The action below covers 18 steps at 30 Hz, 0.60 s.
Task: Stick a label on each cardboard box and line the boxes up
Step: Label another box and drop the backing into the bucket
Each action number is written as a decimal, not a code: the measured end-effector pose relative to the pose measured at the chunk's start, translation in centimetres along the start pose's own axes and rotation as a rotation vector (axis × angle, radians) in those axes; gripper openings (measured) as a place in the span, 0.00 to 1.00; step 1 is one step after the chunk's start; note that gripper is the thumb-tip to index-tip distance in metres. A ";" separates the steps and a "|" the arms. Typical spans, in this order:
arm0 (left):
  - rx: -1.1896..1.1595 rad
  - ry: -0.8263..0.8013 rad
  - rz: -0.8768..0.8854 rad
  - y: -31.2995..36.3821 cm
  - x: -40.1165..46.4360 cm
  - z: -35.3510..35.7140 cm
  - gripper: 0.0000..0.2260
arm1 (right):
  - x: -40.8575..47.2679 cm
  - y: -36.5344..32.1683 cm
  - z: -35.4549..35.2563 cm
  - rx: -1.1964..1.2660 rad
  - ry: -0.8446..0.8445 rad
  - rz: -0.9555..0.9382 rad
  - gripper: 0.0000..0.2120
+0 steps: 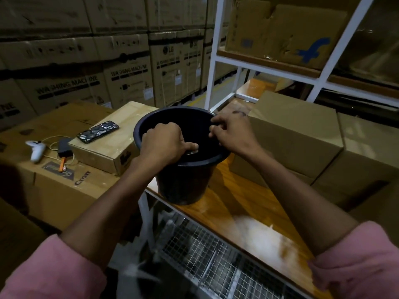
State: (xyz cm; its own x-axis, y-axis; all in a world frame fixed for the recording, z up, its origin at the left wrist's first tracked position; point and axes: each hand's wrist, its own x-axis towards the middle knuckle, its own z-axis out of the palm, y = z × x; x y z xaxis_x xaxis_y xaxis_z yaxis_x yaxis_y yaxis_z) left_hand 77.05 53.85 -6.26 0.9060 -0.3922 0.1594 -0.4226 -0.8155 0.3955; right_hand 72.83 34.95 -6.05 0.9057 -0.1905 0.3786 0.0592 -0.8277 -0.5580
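Cardboard surrounded the work spot: plain brown cardboard boxes (298, 134) with smooth matte faces stood in a row on the right of the glossy orange-brown wooden shelf board (241, 203), the nearest touching the next at its right. At the board's left edge stood a round, dark blue plastic bucket (183, 182), tapering downward, with a rolled rim. Both hands were over its mouth. The left hand (166, 141) had its fingers curled and its thumb pressed on something small and pale at the near rim; what it was could not be told. The right hand (228, 130) had bent fingers pinched at the far right rim, though whether they held the rim or something else could not be told. Pink sleeves (354, 262) were pushed up both forearms.

Left of the bucket, a small taped cardboard box (108, 147) carried a dark patterned phone (98, 131). Beside it lay a white controller (36, 149). White metal rack posts (212, 52) rose behind.
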 end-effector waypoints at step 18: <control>-0.131 0.022 -0.112 -1.1 1.1 -1.3 0.14 | -0.1 -2.4 3.2 -0.102 -0.214 -0.222 0.08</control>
State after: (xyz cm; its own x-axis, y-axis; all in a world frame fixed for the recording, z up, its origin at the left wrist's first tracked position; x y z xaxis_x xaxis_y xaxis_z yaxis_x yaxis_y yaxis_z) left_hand 78.58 54.88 -5.39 0.9482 -0.2913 0.1265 -0.3131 -0.7907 0.5261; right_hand 73.93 38.69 -7.13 0.9438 0.1069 0.3128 0.2324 -0.8875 -0.3979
